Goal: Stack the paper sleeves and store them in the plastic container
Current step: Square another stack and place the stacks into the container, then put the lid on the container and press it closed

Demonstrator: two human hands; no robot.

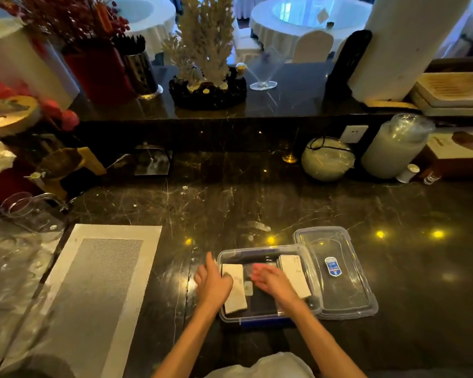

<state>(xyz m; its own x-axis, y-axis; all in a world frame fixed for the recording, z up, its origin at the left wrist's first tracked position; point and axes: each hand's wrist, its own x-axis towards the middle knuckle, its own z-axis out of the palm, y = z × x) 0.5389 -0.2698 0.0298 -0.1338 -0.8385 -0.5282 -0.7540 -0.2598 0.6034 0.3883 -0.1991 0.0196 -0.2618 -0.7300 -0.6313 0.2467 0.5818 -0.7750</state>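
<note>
A clear plastic container (257,252) with a blue base edge sits on the dark marble counter near its front. Inside, a stack of white paper sleeves (236,290) lies along the left wall and a second stack (295,274) along the right wall. My left hand (213,285) rests on the left stack at the container's left rim, fingers curled against it. Over the middle of the container my right hand (271,279) hovers with fingers spread, empty, beside the right stack.
The clear lid (350,296) with a blue label lies just right of the container, overlapping its edge. A grey-and-white placemat (99,282) covers the counter at left. A glass pitcher (30,211) stands far left; jars and boxes line the back right.
</note>
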